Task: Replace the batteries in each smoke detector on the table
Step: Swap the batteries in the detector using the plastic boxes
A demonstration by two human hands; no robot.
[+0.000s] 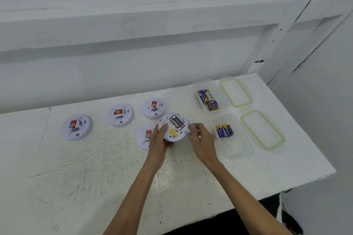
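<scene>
1. White smoke detector (172, 127) sits flipped over in the left hand (159, 142), fingers wrapped round its rim, above the worktop (95, 168).
2. Black batteries (176, 121) sit in its open compartment.
3. Right hand (200, 139) fingers pinch something small and white beside it.

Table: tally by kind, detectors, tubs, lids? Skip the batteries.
Smoke detectors: 5, four face-up on the table at, and one opened in the hands.
Clear tubs: 2.
Green-rimmed lids: 2.
Total: 9.
</scene>
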